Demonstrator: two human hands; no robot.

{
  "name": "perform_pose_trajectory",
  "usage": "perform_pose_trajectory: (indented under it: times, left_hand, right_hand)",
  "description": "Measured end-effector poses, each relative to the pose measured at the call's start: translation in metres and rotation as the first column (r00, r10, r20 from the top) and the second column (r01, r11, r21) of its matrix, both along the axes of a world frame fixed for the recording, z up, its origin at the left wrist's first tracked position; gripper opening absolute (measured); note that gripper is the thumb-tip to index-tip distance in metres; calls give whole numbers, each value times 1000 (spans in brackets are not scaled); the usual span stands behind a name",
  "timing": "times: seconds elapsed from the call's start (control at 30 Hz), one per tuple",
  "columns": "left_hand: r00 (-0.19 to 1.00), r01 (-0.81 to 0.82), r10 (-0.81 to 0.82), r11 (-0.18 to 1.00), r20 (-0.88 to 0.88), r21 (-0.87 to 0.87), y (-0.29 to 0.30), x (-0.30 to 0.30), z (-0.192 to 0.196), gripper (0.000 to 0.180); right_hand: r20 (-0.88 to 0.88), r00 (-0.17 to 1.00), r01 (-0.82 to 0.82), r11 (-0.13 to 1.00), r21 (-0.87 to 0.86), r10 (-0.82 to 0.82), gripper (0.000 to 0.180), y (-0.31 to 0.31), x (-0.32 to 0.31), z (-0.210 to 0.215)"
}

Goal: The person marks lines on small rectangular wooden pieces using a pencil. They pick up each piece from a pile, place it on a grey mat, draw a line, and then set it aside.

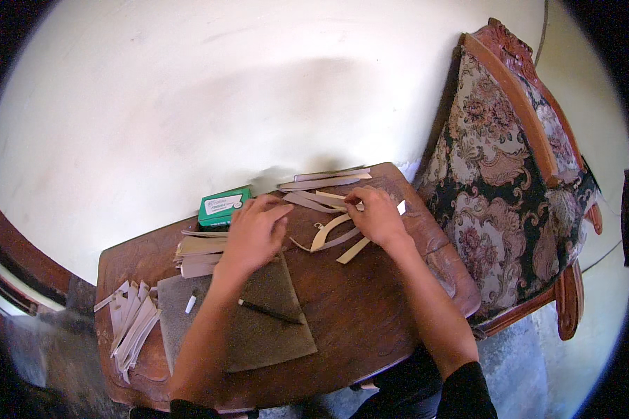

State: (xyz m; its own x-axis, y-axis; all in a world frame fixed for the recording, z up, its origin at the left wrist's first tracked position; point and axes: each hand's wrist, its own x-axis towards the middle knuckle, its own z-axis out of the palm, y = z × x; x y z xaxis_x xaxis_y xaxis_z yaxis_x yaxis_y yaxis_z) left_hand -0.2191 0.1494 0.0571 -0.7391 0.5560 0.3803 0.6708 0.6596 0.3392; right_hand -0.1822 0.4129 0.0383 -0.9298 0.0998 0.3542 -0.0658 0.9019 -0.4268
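Two bare hands working over a brown wooden bench [360,307], strips all around. Right hand [374,215]: over the far right part of the bench, fingers bent inward, fingertips close together at the loose strips; can't tell if it has hold of one. Left hand [256,229]: half open, fingers loosely curled, nothing visible in it, just left of the grey strips [309,202]. Between the hands, slightly nearer: a curved tan strip [321,239]; to its right, a pale straight strip [353,251] slants out from below the right hand. More strips [325,180] lie along the far edge. Green box [223,208] far left, beyond the left hand; a strip stack [201,257] sits just nearer. Strip bundle [134,328] fanned out at the left end. Grey mat [265,349] on the near left carries a black pen [270,312] and small white cap [191,304]. Floral chair [493,167] stands right of the bench.
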Motion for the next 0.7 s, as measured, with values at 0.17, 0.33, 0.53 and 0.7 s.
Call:
perform_pose_trajectory:
  times: [0.17, 0.33, 0.53, 0.7]
  left_hand:
    - [999, -38, 40, 994, 23, -103, 56, -24, -23, 29]
    - [996, -72, 76, 993, 40, -93, 83, -37, -45, 32]
    - [990, -141, 140, 989, -20, -46, 79, -50, -53, 36]
    - [991, -130, 128, 989, 33, 75, 68, -53, -50, 33]
  right_hand:
    - [70, 995, 69, 997, 37, -71, 24, 1, -18, -20]
    - [105, 989, 95, 994, 59, -101, 25, 2, -23, -35]
    - [71, 994, 81, 996, -26, -78, 19, 6, -25, -26]
    - [31, 999, 34, 975, -218, -28, 17, 18, -21, -9]
